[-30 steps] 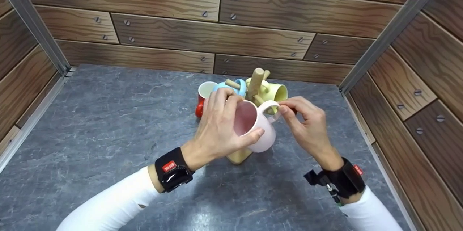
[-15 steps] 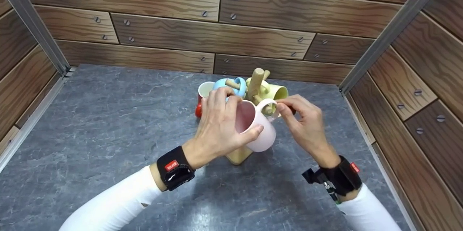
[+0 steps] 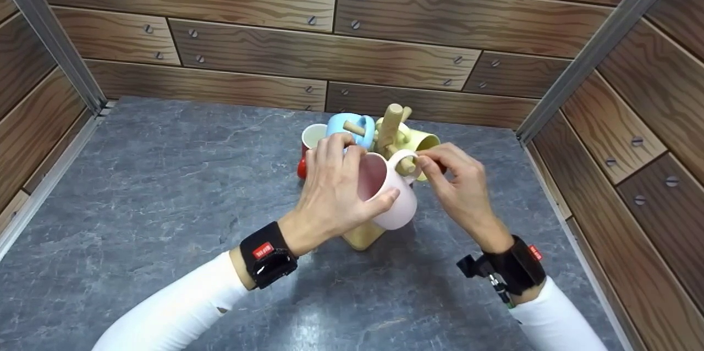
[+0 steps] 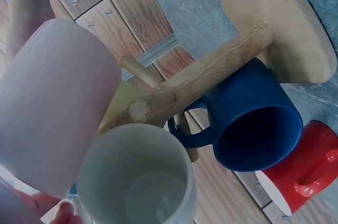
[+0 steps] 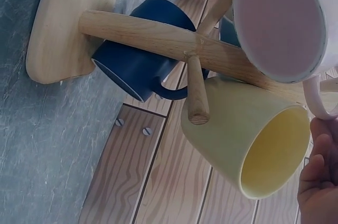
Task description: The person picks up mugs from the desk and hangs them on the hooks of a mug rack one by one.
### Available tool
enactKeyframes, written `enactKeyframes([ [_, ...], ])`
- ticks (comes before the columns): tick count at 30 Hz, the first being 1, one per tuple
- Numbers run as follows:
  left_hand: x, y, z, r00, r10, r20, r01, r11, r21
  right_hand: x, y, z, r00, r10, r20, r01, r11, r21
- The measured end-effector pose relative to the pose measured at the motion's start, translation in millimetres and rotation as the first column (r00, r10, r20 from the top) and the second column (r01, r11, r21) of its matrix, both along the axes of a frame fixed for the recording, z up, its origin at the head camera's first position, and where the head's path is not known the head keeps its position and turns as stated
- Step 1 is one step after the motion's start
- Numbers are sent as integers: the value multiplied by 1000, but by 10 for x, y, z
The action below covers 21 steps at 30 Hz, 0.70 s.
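White sleeves (image 3: 170,301), cut off by the head view's lower edge, lead to both hands. The left hand (image 3: 330,194) wraps a smooth, pale pink, rounded mug (image 3: 400,205), its fingers bent over the left side and its thumb stretched along the near wall. The palm and fingers hide part of the mug, which tilts, its deeper-pink mouth facing them. The right hand (image 3: 465,191) pinches the curved handle (image 3: 403,153) between thumb and forefinger; its other fingers are hard to make out. Just left of that pinch, a wooden peg (image 3: 407,166) shows within the handle's loop; whether it passes through, I cannot tell. Beyond the fingers rises a pale wooden mug stand (image 3: 392,120), its post largely covered. Past the left fingers are a light blue mug (image 3: 342,124) and a partly hidden red mug with white inside (image 4: 296,163); past the right fingertips, a pale yellow mug (image 3: 422,140). A dark blue mug (image 4: 256,108) shows only in the wrist views.
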<state>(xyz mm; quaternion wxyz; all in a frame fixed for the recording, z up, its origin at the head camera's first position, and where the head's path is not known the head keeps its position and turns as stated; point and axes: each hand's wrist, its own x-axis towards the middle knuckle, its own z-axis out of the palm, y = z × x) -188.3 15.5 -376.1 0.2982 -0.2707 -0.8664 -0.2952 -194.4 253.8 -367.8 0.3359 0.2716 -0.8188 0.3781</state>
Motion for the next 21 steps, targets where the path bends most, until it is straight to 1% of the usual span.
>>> enactKeyframes([
  [6,-3,-2,-43,1000,10,-8,-10,1000,3,-16,-21,-1,1000,-6,2,6,1000,1],
  [15,29,-20,-151,1000,25,-8,-25,999,-23,-21,-44,1,1000,7,30,-6,999,-34],
  [21,58,-39,-178,1000,17,14,-17,1000,-15,-15,-61,-11,1000,-3,26,4,999,-40],
])
